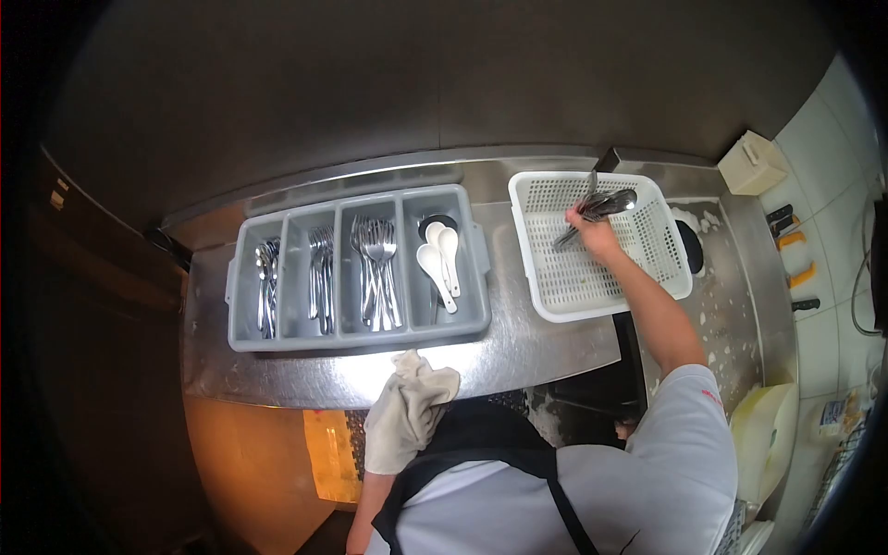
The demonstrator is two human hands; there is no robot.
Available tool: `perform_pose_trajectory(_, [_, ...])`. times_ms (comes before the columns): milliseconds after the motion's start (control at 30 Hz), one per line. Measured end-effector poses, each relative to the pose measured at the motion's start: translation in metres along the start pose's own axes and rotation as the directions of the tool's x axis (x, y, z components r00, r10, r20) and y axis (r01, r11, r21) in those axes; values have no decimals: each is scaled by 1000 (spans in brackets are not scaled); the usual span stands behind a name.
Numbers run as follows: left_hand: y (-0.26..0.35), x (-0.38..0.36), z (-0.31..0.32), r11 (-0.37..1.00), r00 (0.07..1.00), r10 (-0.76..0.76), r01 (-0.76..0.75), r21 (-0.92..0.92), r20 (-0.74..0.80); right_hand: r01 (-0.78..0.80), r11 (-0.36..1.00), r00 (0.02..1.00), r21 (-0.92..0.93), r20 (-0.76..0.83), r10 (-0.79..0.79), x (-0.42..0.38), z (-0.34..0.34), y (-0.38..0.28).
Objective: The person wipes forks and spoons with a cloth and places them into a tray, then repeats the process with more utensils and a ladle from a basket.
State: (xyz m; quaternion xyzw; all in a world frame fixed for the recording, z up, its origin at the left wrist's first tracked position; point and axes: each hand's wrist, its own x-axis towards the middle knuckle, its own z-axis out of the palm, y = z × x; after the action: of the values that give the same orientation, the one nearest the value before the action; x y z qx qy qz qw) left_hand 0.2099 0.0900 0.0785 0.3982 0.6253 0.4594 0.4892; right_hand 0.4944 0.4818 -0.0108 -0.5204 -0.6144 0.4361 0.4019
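My right hand [593,231] reaches into the white plastic basket [546,301] and is closed round a bunch of metal cutlery [610,203]. Spoon bowls stick out to the right of the fist; thin handles point down to the left. My left hand is covered by a beige cloth [407,407] at the counter's front edge, so its fingers are hidden, with the cloth bunched over it. A grey cutlery tray [356,340] with compartments stands left of the basket. It holds metal spoons [267,287], forks [375,268] and white soup spoons [438,264].
Both containers rest on a steel counter [277,375] against a dark wall. Right of the basket is a wet, soapy steel surface [726,314] with a dark round object [689,246]. Knives [783,222] hang on the tiled wall at far right.
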Motion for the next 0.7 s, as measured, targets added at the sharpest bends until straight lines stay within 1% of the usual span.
perform_pose_trajectory(33, [3, 0, 0, 991, 1000, -3, 5, 130, -22, -7, 1000, 1000, -19, 3, 7, 2, 6, 2])
perform_pose_trajectory(67, [-1, 2, 3, 970, 992, -86, 63, -236, -88, -56, 976, 998, 208, 15, 55, 7, 9, 4])
perform_pose_trajectory(100, [-11, 3, 7, 813, 975, -189, 89, -575, -117, -59, 975, 998, 212, 14, 58, 11, 7, 5])
perform_pose_trajectory(133, [-11, 4, 9, 545, 951, -293, 77, -835, -104, -65, 974, 998, 217, 12, 64, 12, 5, 0])
perform_pose_trajectory(167, [-7, 2, 7, 740, 962, -219, 55, -671, -162, -70, 972, 997, 222, 6, 71, 12, 4, -4])
perform_pose_trajectory(200, [2, 0, 4, 886, 971, -133, 27, -464, -199, 12, 954, 999, 300, -38, -1, 10, 8, -4])
perform_pose_trajectory(267, [-8, -4, 4, 973, 975, -46, -4, -229, -216, -13, 1000, 999, 18, 46, 12, 5, 6, 13])
perform_pose_trajectory(300, [-34, -2, 4, 974, 975, -43, -8, -227, -219, -13, 992, 996, -123, 81, 23, 3, 4, 21])
perform_pose_trajectory(333, [-40, 0, 3, 975, 973, -45, -7, -223, -225, -45, 987, 997, -151, 55, 54, 1, 4, 22])
perform_pose_trajectory(400, [-47, -1, 0, 976, 970, -65, 13, -217, -234, -58, 998, 997, 11, 52, 57, 9, 5, 20])
perform_pose_trajectory(433, [-47, -2, 0, 961, 968, -91, 24, -276, -232, -70, 993, 997, 91, 50, 66, 8, 6, 16])
perform_pose_trajectory(467, [-47, -3, 0, 942, 966, -116, 34, -334, -230, -60, 987, 998, 150, 0, 61, 8, 6, 11])
perform_pose_trajectory(500, [-46, -2, 1, 893, 965, -142, 29, -450, -219, -92, 990, 996, 108, 12, 92, 7, 6, 8])
perform_pose_trajectory(567, [-45, -4, 1, 825, 966, -184, 52, -562, -181, -160, 987, 987, 23, 26, 159, -4, 7, -2])
perform_pose_trajectory(600, [-43, -4, 0, 822, 968, -193, 70, -565, -161, -188, 973, 982, -137, -14, 187, -13, 8, -13])
perform_pose_trajectory(667, [-34, -1, -6, 929, 981, -106, 39, -369, -164, -83, 996, 996, 14, -30, 83, -4, 7, -2])
perform_pose_trajectory(700, [-28, -4, -9, 988, 987, -21, -4, -153, -162, -36, 996, 999, 84, -35, 39, -1, 7, 6])
